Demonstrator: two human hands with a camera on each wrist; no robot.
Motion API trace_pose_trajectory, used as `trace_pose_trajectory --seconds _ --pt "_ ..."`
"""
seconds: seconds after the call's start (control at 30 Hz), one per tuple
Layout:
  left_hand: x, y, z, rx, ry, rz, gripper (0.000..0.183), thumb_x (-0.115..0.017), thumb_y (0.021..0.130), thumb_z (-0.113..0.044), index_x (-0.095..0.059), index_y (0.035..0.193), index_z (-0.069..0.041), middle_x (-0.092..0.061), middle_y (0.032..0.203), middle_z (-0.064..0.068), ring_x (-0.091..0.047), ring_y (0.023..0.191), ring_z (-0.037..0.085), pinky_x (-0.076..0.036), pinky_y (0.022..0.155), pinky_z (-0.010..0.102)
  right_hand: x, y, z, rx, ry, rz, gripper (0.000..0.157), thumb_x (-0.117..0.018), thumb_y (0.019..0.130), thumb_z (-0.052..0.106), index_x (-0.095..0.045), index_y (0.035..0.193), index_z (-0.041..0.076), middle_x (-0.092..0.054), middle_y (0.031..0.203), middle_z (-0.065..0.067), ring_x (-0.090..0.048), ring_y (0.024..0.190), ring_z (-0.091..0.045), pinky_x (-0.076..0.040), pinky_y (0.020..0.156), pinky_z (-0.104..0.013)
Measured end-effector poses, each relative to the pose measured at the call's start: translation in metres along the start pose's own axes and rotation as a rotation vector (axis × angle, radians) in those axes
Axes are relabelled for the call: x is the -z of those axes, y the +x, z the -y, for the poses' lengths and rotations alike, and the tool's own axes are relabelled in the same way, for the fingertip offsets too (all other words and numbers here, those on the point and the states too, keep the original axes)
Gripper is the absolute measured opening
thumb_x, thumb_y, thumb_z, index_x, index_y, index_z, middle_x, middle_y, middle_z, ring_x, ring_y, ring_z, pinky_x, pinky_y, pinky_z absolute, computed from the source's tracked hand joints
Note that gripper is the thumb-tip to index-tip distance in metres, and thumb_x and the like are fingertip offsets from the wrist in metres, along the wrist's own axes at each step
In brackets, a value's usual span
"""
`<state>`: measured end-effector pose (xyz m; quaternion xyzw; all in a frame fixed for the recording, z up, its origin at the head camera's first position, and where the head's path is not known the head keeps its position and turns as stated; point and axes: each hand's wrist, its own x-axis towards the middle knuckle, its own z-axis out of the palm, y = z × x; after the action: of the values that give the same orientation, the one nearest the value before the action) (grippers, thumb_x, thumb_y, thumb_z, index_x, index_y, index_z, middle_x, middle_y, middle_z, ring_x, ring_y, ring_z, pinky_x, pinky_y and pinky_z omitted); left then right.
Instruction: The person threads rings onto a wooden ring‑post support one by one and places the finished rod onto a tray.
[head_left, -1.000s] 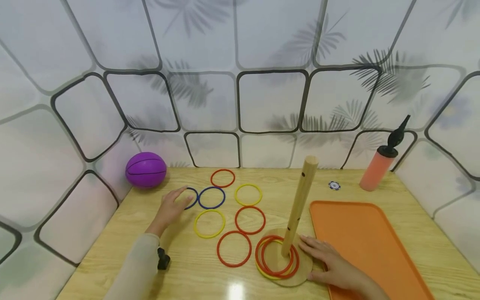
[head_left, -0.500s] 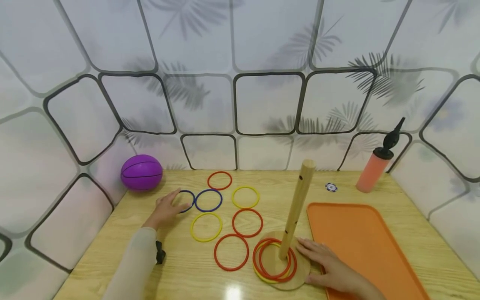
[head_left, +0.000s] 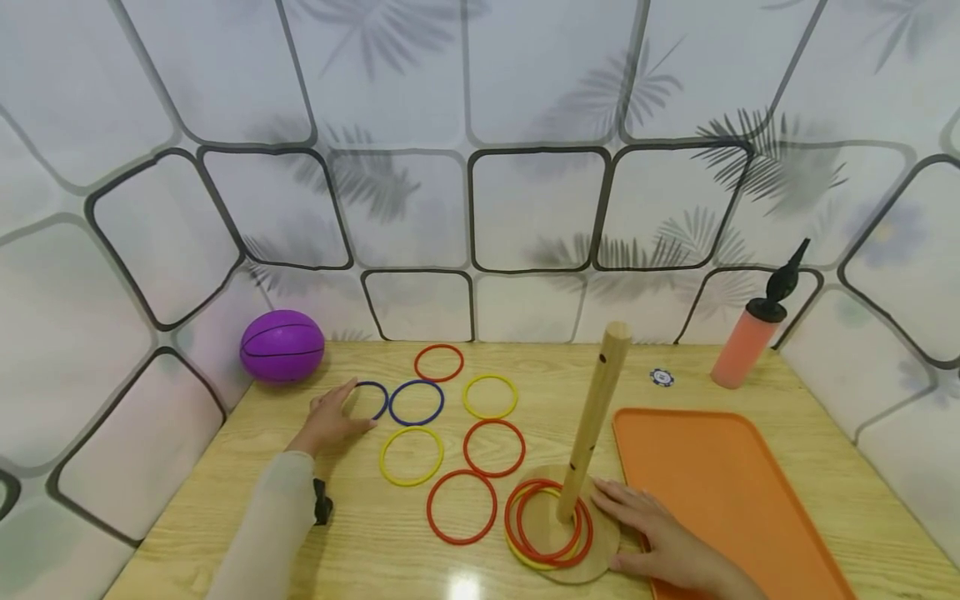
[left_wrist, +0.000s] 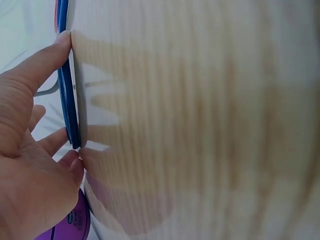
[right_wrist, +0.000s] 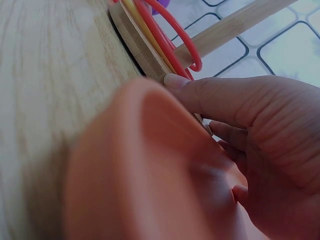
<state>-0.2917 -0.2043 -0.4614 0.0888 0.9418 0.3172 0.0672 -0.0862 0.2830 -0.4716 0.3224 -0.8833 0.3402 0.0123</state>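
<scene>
Left hand (head_left: 330,418) spreads wider around the blue ring (left_wrist: 69,105) nearest the tabletop's (head_left: 352,542) left edge, likely light, rim-pinchable, fingertip contact unclear; right hand (head_left: 660,533) rests relaxed on base (head_left: 602,537).

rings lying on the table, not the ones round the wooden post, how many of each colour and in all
Red rings: 3
Yellow rings: 2
Blue rings: 2
Total: 7
</scene>
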Motion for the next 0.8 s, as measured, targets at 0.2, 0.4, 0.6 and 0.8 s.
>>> trace_pose_trajectory --seconds 0.2,0.4,0.6,0.8 --pt "-0.001 -0.001 0.004 0.004 -0.006 -0.005 0.101 -0.079 0.075 -0.034 -0.021 0.148 0.004 -0.021 0.142 0.035 -0.013 0.13 0.053 -0.016 0.105 0.063 -0.001 0.001 0.0 0.003 0.009 0.004 0.066 -0.068 0.086 0.032 -0.043 0.142 0.009 -0.036 0.148 -0.012 -0.005 0.133 0.014 0.006 0.101 -0.005" --pt "0.003 -0.007 0.001 0.031 -0.07 0.005 0.103 -0.079 0.075 -0.036 -0.018 0.148 0.005 -0.017 0.14 0.033 -0.015 0.128 0.049 -0.02 0.104 0.062 -0.001 0.002 0.0 0.003 0.001 -0.003 0.066 -0.069 0.085 0.032 -0.043 0.142 0.009 -0.036 0.149 -0.008 -0.005 0.133 0.014 0.006 0.102 -0.005" --pt "0.01 -0.021 -0.007 0.014 -0.104 0.007 0.1 -0.077 0.077 -0.037 -0.019 0.148 0.005 -0.014 0.141 0.032 -0.013 0.129 0.048 -0.022 0.103 0.063 0.0 0.001 0.0 0.01 -0.013 0.0 0.067 -0.068 0.086 0.033 -0.043 0.143 0.009 -0.036 0.148 -0.011 -0.005 0.133 0.014 0.006 0.102 -0.005" --pt "0.017 -0.037 -0.022 -0.071 -0.133 -0.009 0.094 -0.077 0.077 -0.032 -0.025 0.146 0.004 -0.02 0.138 0.028 -0.016 0.128 0.045 -0.025 0.101 0.063 0.0 0.001 0.0 0.007 -0.01 0.0 0.066 -0.068 0.086 0.032 -0.043 0.143 0.01 -0.037 0.148 -0.012 -0.005 0.134 0.014 0.006 0.102 -0.005"
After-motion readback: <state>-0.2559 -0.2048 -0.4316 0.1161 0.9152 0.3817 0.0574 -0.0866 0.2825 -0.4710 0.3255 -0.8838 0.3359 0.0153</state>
